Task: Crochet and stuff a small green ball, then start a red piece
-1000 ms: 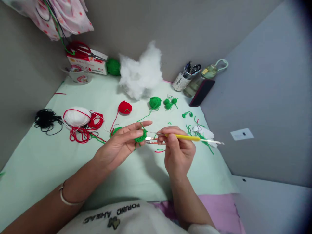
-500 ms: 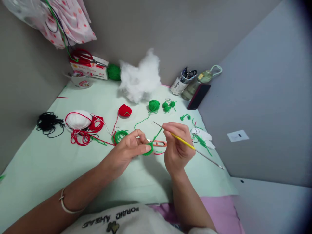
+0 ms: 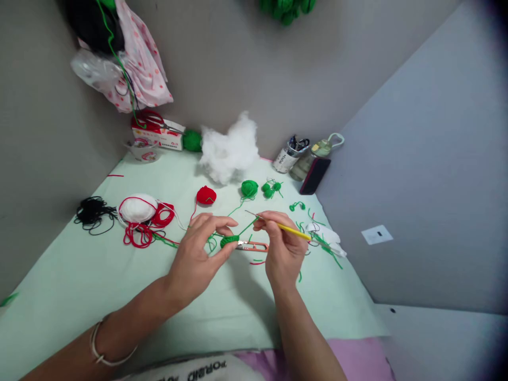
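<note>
Between the thumb and fingers of my left hand [image 3: 198,251] is a small green crochet piece [image 3: 229,241]. My right hand [image 3: 283,246] is closed around a crochet hook [image 3: 293,230] with a yellow grip, its thin metal tip pointing up and left. A strand of green yarn [image 3: 248,226] runs taut from the crochet piece to the fingers of my right hand. Beneath, on the table, lie orange thread snips [image 3: 257,247], partly behind the hands. Short red and green yarn scraps [image 3: 257,262] lie just below the snips.
Red [image 3: 206,196] and green [image 3: 249,189] yarn balls sit beyond my hands, before white stuffing [image 3: 230,151]. At left are a white yarn ball [image 3: 138,208] and black yarn [image 3: 93,210]. A pen cup [image 3: 286,159], bottle [image 3: 304,166] and phone [image 3: 315,176] stand back right.
My left hand has turned, its fingers now arching over the crochet piece, which shows edge-on. The right hand keeps the hook, held slightly flatter. The view has tilted up, showing more wall.
</note>
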Available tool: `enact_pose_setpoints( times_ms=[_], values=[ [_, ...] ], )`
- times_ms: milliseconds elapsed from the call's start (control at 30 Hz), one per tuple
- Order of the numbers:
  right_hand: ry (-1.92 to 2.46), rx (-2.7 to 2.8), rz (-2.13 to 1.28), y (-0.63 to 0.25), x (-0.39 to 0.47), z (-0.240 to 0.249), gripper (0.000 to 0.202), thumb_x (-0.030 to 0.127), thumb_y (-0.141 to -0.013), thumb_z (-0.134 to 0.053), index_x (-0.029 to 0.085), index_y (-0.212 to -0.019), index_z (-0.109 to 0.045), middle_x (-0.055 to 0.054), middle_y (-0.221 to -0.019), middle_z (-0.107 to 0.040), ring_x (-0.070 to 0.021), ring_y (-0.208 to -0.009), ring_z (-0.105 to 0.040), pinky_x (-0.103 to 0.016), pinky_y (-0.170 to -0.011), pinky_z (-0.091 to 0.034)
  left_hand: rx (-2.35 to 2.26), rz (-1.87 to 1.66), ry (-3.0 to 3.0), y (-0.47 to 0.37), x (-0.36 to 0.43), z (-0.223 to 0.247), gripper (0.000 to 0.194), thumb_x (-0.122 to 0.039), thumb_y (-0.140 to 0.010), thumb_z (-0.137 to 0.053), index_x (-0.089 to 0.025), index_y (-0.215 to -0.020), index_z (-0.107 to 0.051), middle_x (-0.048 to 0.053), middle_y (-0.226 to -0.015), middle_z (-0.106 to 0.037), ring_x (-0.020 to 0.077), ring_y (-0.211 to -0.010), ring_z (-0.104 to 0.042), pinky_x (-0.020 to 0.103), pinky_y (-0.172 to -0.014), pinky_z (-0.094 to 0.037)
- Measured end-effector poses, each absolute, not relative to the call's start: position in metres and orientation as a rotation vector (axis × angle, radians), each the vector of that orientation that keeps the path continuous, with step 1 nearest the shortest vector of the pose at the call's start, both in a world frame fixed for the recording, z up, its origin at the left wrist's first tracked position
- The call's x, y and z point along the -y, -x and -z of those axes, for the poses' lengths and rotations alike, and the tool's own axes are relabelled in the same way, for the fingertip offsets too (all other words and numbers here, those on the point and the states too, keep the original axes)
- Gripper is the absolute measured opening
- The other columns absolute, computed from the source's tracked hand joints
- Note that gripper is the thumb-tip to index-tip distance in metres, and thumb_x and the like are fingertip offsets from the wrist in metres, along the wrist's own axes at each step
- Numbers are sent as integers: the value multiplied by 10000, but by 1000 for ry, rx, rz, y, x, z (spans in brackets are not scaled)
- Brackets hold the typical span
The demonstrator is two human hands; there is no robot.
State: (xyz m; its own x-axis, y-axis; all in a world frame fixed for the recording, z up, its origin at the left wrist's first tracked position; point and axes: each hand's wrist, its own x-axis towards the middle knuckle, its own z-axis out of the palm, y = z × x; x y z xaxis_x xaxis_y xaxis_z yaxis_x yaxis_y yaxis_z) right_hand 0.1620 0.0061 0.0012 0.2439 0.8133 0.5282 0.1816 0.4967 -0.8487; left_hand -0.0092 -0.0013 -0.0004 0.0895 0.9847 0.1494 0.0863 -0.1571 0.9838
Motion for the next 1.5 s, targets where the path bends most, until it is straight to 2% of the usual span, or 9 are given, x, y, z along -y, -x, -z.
enact_pose_setpoints(
  times_ms=[233,567,700,833,933,1067,1200,1333,1500],
  values=[
    [844,1163,-843,-156,-1,-21,156,351,-964,-661,237,-925,-761,-31,-901,-749,-121,-651,-615,-292,-630,-533,-1103,-1232,-1444,11,17,-4,238,-204,-814,-775,-264,-1030,-695,-9,-824,-655,166,-694,-517,306,-694,-428],
    [1390,1551,-281,-201,-12,-19,354,441,-1043,-465,189,-988,-708,-95,-1016,-747,-211,-910,-694,-405,-859,-567,-1102,-1379,-1634,21,31,2,240,-229,-868,-755,-270,-1095,-687,16,-871,-701,224,-857,-636,373,-863,-464],
    [1537,1653,-243,-222,-10,-9,262,424,-896,-703,174,-966,-734,-128,-950,-748,-303,-951,-678,-526,-917,-529,-1083,-1554,-1994,27,27,7,259,-159,-889,-723,-266,-1119,-674,16,-847,-734,229,-809,-640,407,-886,-437],
    [1397,1856,-651,-205,18,-24,296,407,-976,-628,256,-1223,-688,-99,-1205,-726,-248,-1112,-678,-383,-886,-567,-1069,-1668,-2269,27,17,11,342,-49,-896,-667,-239,-1176,-619,-5,-835,-732,209,-810,-615,377,-864,-427],
    [1200,1924,-805,-184,32,-31,255,374,-893,-767,261,-1114,-709,-61,-1116,-728,-219,-1052,-676,-337,-880,-558,-1086,-1650,-2305,25,10,14,333,-57,-903,-672,-214,-1188,-600,-1,-843,-712,204,-818,-613,353,-824,-442],
    [1144,1788,-664,-171,25,-23,127,286,-981,-649,252,-928,-760,-25,-845,-710,-167,-805,-629,-307,-730,-509,-1130,-1556,-2239,21,2,19,294,-111,-925,-676,-216,-1187,-592,9,-869,-695,207,-848,-629,353,-820,-480],
    [1126,1620,-863,-171,7,-16,128,316,-933,-706,246,-845,-767,-22,-856,-699,-162,-803,-619,-299,-706,-492,-1171,-1456,-2253,19,-10,32,282,-139,-921,-688,-223,-1171,-589,2,-869,-689,221,-894,-640,426,-934,-491],
    [1015,1406,-1384,-169,-9,-6,254,410,-839,-795,202,-722,-708,-17,-880,-650,-135,-781,-575,-275,-710,-458,-1171,-1430,-2323,22,-24,45,291,-117,-908,-686,-218,-1162,-587,-16,-857,-690,211,-894,-648,578,-1164,-354],
    [1034,1214,-1613,-164,-24,16,459,536,-826,-762,180,-610,-569,22,-670,-544,-95,-615,-434,-253,-603,-333,-1158,-1434,-2509,30,-40,50,298,-86,-934,-627,-222,-1197,-590,-4,-863,-711,216,-931,-632,588,-1184,-362]
  ],
)
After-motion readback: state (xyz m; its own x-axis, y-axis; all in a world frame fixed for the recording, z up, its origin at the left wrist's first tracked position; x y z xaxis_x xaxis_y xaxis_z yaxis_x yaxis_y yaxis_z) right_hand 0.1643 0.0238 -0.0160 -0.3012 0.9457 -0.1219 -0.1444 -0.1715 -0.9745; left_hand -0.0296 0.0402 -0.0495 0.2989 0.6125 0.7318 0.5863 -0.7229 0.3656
